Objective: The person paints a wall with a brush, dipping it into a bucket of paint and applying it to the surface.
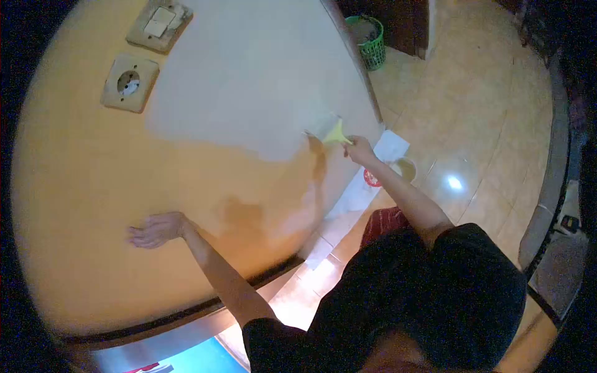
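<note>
My right hand (359, 150) grips the yellow handle of a wide paintbrush (336, 133). The brush head lies against the wall near its right edge, at the lower border of a white painted area (249, 68). Below and left of that border, the wall (205, 186) is yellow-orange, with the shadow of my arm and the brush across it. Over on the left, my left hand (158, 229) is held out at the wall with its fingers stretched and nothing in it.
A power socket (129, 82) and a light switch (160, 23) sit on the wall at upper left. Beside my right forearm are a pale tub (407, 168), a red item (371, 178) and white sheeting (393, 144) on the tiled floor. A green basket (372, 50) stands farther back.
</note>
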The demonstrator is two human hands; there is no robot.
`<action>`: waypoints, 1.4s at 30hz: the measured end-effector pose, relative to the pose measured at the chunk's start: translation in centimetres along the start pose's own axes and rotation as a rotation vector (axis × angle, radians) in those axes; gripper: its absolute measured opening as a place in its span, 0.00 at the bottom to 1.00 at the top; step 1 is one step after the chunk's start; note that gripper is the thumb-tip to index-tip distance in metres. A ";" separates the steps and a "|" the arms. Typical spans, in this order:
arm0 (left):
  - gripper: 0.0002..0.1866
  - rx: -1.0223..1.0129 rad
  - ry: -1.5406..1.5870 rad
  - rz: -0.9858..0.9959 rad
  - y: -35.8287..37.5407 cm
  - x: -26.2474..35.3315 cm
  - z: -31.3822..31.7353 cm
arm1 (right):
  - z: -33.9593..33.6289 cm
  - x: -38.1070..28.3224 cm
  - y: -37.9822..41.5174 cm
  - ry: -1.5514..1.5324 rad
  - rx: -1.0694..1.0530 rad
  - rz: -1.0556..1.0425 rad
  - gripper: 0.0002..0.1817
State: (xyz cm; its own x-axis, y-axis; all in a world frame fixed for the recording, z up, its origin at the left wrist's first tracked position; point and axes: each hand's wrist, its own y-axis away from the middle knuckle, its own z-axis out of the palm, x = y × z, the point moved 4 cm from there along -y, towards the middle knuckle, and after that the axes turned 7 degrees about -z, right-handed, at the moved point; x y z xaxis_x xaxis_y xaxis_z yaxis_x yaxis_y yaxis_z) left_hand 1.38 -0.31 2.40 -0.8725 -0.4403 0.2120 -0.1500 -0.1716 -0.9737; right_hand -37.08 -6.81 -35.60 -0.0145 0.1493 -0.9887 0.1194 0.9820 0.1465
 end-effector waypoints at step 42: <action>0.27 0.104 -0.078 0.149 0.6 -2.8 2.5 | -3.2 1.9 -6.2 0.059 0.032 0.150 0.17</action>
State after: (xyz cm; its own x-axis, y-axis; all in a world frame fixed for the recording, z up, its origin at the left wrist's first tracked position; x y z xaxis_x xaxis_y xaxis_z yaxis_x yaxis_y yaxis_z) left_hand 4.88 -1.36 1.48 -0.8421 -0.5339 0.0760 0.0306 -0.1879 -0.9817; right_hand -41.01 -12.23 -38.28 -0.0522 0.3014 -0.9521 0.1558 0.9442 0.2903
